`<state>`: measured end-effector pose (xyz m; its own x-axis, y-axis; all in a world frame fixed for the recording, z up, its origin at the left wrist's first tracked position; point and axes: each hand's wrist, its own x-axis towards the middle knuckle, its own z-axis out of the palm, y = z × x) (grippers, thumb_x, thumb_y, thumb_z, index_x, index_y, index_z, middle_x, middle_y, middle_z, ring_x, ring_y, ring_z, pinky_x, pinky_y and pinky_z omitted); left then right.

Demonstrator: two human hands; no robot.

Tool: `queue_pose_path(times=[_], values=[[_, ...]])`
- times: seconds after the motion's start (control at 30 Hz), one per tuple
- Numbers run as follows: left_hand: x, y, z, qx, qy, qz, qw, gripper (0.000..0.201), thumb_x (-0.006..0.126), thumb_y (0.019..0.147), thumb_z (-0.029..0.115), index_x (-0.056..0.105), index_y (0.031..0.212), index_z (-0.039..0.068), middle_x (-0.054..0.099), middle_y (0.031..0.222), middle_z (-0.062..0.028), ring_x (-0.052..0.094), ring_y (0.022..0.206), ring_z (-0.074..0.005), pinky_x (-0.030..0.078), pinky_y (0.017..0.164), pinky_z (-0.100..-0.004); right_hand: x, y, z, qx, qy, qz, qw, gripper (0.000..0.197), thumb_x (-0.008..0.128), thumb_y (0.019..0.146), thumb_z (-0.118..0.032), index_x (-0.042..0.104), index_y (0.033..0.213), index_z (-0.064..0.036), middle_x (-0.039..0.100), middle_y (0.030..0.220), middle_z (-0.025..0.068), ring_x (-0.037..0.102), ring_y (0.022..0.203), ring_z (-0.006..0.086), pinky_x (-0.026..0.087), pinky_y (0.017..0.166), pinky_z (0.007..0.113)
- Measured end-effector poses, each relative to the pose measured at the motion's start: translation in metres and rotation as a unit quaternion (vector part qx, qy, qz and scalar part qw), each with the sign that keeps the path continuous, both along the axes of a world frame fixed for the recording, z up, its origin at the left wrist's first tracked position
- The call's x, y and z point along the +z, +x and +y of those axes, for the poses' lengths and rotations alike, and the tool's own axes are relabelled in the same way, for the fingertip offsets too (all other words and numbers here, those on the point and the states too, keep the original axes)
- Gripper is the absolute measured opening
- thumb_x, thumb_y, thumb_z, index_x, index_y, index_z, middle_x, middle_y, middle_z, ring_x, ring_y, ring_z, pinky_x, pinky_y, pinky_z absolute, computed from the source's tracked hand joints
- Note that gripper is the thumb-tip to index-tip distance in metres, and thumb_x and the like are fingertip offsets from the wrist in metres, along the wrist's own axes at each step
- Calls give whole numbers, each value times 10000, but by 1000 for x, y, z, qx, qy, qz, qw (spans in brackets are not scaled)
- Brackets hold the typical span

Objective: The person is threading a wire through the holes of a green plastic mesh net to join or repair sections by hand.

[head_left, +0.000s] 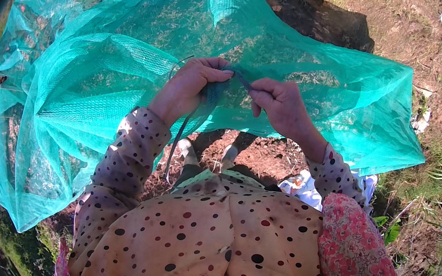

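A large green mesh net (122, 76) is spread over the ground in front of me, with folds gathered toward my hands. My left hand (192, 83) is closed, thumb and fingers pinching a dark strip (180, 138) together with a bunched bit of the net. The strip's tail dangles below that hand, and a thin end curls out beside its wrist. Just to the right, my right hand (279, 104) is closed on another part of the same strip, which runs short and taut between both hands. The exact spot where strip and net meet is partly hidden by my fingers.
My feet (191, 152) stand on reddish soil at the net's near edge. White crumpled sheeting (304, 188) lies at the right by my sleeve. Grass and leafy weeds (391, 232) grow farther right. A dark shadow (338, 27) falls on bare earth beyond the net.
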<state>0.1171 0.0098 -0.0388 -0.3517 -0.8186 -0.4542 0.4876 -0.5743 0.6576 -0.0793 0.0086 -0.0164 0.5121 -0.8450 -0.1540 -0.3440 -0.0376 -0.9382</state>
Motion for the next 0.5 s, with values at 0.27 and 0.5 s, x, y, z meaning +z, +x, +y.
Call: queue_pose_path(times=[0.27,0.5], values=[[-2,-1,1,15,-3,2,1000,110,554,807,7,547,917,3,601,797,-60,597,649,-121,502,594,-236,-2,6,2,-16,-39,16,999,123,565,816,-86,606,837,27,509,577,-1,433,529,41,353,459,222],[-3,0,3,18,-15,-8,1000,124,563,798,8,550,922,2,602,792,-61,598,642,-122,506,588,-244,7,11,2,-52,-44,27,997,138,552,782,-84,593,778,48,528,564,59,464,542,74,388,496,268]])
